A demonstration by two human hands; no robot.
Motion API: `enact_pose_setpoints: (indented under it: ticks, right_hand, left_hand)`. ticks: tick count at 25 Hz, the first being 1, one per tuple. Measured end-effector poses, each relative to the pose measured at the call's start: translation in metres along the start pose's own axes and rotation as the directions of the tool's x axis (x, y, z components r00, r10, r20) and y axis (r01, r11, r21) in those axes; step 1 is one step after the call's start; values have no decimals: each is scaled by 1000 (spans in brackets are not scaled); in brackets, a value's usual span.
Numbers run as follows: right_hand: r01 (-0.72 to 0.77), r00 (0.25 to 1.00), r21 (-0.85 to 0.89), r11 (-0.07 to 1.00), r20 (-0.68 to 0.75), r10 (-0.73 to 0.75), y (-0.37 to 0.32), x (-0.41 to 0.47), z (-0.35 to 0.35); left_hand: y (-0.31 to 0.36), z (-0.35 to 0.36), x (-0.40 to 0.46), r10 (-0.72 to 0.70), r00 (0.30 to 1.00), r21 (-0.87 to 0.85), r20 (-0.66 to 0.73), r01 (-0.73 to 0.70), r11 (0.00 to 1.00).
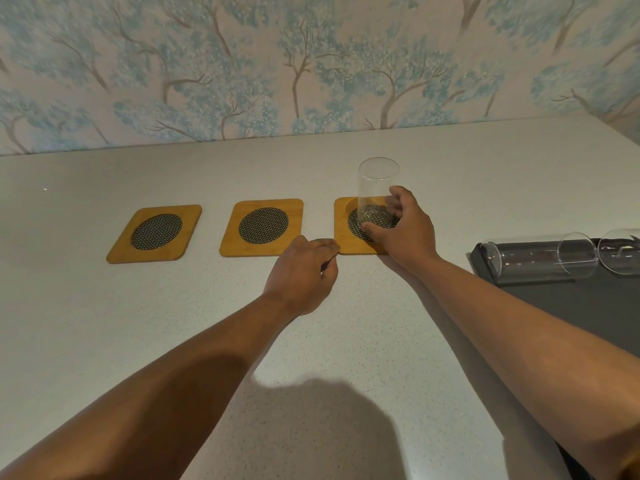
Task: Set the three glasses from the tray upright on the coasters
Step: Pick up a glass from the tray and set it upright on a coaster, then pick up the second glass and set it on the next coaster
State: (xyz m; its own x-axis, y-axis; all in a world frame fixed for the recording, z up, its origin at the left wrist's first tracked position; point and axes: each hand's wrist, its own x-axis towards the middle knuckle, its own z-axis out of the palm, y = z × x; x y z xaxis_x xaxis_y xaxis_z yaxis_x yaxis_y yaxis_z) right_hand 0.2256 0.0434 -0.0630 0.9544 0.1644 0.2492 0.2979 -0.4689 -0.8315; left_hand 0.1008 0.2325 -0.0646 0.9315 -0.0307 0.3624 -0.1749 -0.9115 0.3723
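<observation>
Glass (377, 188) stands on the right-hand coaster (343, 216), base over the dark mesh disc, long axis vertical w/ a slight lean to the left; the rounded end is at the top. Can't tell for sure whether the top is the open mouth or the closed base, since clear glass hides it. Worth a check before letting go, as the task wants it upright.

Right hand (403, 230) has its grip closed on the lower part of the glass, thumb at the front near the base, fingers round the right side. To finish this step well: press the base flat, centre it on the mesh, let the lean go to true vertical, then open the fingers sideways w/o dragging the wall. A low hold is good here, less chance of a tip.

Left hand (304, 268) rests on the bench (104, 341) just beside the coaster's near-left corner, fingers curled, holding nothing; it looks placed to pin the coaster so it doesn't slide.

Middle coaster (262, 227) and left coaster (155, 233) are bare. Two more glasses, (540, 259) and (620, 249), lie on their sides on the dark tray (588, 299) at the right, long axes approx. left-right, the nearer one w/ its open mouth toward the coasters. So approx. one of three placed.
</observation>
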Motion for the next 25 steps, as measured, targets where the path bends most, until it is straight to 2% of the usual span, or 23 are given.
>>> enact_pose_setpoints:
  ticks: [9, 13, 15, 18, 21, 23, 25]
  right_hand:
    - [-40, 998, 47, 998, 41, 38, -3, 0, -5]
    - [-8, 997, 92, 996, -76, 15, -22, -20, -10]
    - [90, 992, 34, 995, -91, -86, -36, -35, -16]
    - [246, 968, -58, 968, -37, -248, -52, -60, -45]
    - [401, 909, -306, 864, 17, -416, -53, -76, -93]
    - [405, 897, -448, 797, 23, -442, -46, -82, -132]
    - [330, 925, -520, 788, 10, -381, -33, -85, -168]
  left_hand:
    - [-1, 1, 0, 7, 1000, -1, 2, -7, 1000]
    - [1, -1, 2, 9, 999, 34, 39, -11, 999]
    - [1, -2, 2, 20, 999, 63, 28, -22, 998]
    - [7, -5, 1, 99, 995, 112, 11, -99, 989]
    - [15, -9, -1, 242, 969, 195, 57, -249, 949]
    - [24, -13, -3, 281, 956, 223, 89, -294, 929]
    - [40, -12, -6, 229, 969, 181, 87, -242, 953]
